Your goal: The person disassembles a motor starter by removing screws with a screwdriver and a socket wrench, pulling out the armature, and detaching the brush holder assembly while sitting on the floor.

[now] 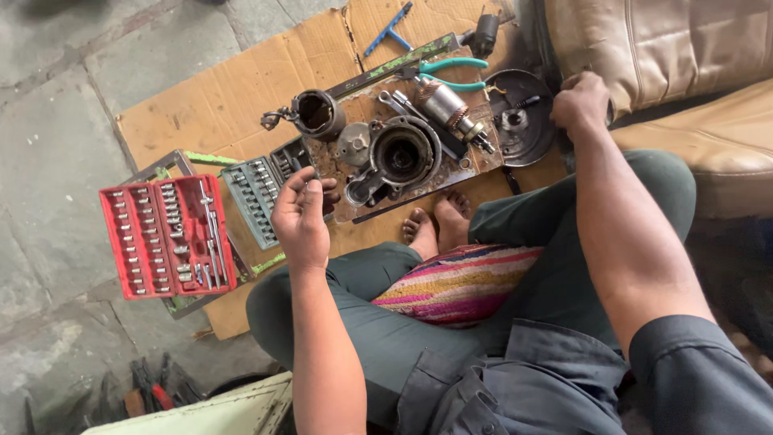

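We see a sheet of cardboard (233,97) on the stone floor, with a board (475,165) of motor parts on it. To its left lies an open red socket case (167,236), and beside that a grey socket tray (256,200). On the board, a round housing (403,155) lies in the middle, a dark plate (519,117) at the right, an armature (447,109) behind, and green-handled pliers (451,71) near the far edge. Our left hand (302,216) hovers half curled at the board's near left corner, just beside the grey tray; whether it grips anything we cannot tell. Our right hand (580,103) rests closed by the plate's right edge, contents hidden.
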